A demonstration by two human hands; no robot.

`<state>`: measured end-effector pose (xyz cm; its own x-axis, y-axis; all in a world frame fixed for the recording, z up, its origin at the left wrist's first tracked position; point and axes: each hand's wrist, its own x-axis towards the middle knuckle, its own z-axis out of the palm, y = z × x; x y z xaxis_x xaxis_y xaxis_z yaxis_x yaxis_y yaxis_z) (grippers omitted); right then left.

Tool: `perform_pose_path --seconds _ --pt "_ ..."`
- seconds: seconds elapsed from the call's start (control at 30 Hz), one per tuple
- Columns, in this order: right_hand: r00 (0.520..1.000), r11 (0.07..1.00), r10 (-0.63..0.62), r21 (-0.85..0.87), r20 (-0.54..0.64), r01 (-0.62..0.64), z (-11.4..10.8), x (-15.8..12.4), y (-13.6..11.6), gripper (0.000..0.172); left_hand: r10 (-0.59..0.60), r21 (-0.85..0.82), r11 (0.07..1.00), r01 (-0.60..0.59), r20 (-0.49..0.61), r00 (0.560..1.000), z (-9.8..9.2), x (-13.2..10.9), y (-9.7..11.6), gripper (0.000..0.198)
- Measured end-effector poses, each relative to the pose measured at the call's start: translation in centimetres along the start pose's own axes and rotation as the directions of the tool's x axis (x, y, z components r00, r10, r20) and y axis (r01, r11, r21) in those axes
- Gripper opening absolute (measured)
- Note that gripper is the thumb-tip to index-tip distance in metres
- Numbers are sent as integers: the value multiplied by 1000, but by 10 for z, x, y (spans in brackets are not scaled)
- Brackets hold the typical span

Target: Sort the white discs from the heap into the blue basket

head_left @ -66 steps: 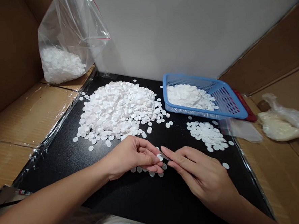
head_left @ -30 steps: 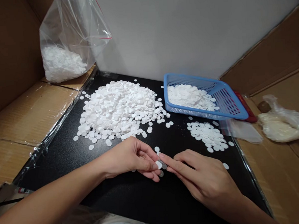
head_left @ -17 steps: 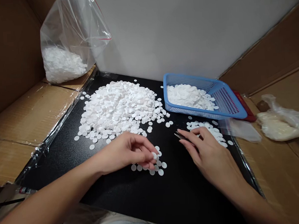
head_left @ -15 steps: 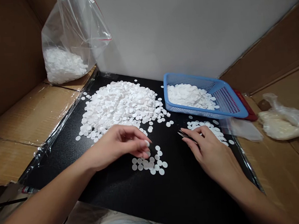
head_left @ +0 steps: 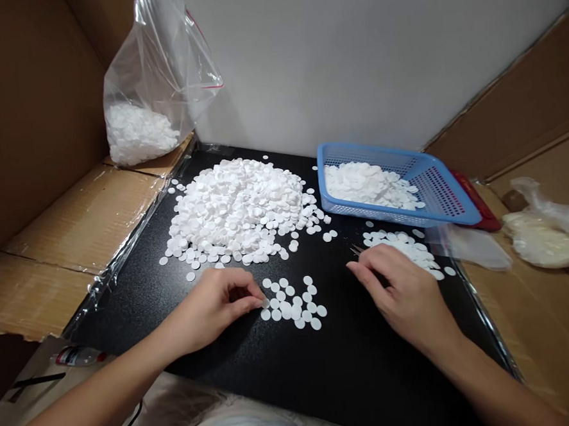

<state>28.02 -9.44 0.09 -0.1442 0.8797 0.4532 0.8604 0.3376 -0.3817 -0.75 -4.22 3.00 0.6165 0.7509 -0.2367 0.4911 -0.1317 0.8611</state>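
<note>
My left hand (head_left: 222, 303) pinches at the left edge of a loose group of small white discs (head_left: 286, 310) on the black tabletop. A white disc (head_left: 265, 303) shows at its fingertips, touching or just above the table. My right hand (head_left: 398, 289) is closed round a pair of metal tweezers (head_left: 357, 250); only the pointed tips stick out past the fingers. Just behind that hand lie more scattered discs (head_left: 405, 244). A large heap of the same discs (head_left: 238, 203) rises behind my left hand.
A blue perforated basket (head_left: 437, 187) partly filled with discs stands at the back right, over something red (head_left: 476, 201). Clear bags (head_left: 541, 242) lie on cardboard at right. A tall clear bag of white pieces (head_left: 139, 135) stands back left. A bottle (head_left: 78, 356) lies lower left.
My left hand has come down with the disc to the left edge of the small group. My right hand keeps the tweezers, fingers drawn in more. The view has shifted slightly.
</note>
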Motion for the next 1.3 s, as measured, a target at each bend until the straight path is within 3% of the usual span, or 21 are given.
perform_pose_path --seconds 0.1,0.17,0.3,0.37,0.43,0.57,0.67,0.73,0.87,1.03,1.1,1.17,1.23,1.3 --pt "997 985 4 172 71 -16 7 0 -18 24 16 85 996 -15 -16 1000 7 0 -3 11" --pt "996 984 10 176 92 -26 10 1 -20 24 55 157 986 -46 -51 997 8 0 -4 11" --pt "996 995 77 -59 -53 -80 -5 7 9 25 131 235 967 -98 -131 983 8 1 -4 10" --pt "978 963 94 -233 -184 -136 -19 10 28 26 194 254 955 -151 -157 968 9 3 -5 13" --pt "969 930 111 -321 -223 -180 -30 10 39 26 266 268 938 -221 -146 953 12 4 -6 17" --pt "976 974 206 -83 -67 -211 -22 6 24 23 383 304 882 -361 -14 924 20 5 -12 20" --pt "986 974 122 177 113 -141 -1 7 -5 17 407 361 834 -417 107 907 26 7 -14 43" --pt "981 953 99 268 168 -142 14 12 -17 17 407 380 810 -447 185 895 28 10 -12 60" --pt "987 952 69 285 147 -109 37 33 -20 15 447 332 771 -544 326 833 29 25 -2 73" --pt "986 966 -69 255 152 28 53 54 -16 13 498 203 766 -610 413 763 26 32 4 56" --pt "986 957 -77 289 145 32 53 52 -17 11 519 144 785 -602 378 767 23 30 1 45" --pt "986 949 -59 316 153 8 49 47 -18 10 526 134 805 -578 289 800 20 30 -3 26" --pt "985 948 -40 319 170 -16 44 42 -19 11 509 238 815 -528 139 849 18 33 -8 12" --pt "982 947 -28 321 185 -34 40 40 -18 13 496 413 796 -443 -26 868 17 41 -13 12"
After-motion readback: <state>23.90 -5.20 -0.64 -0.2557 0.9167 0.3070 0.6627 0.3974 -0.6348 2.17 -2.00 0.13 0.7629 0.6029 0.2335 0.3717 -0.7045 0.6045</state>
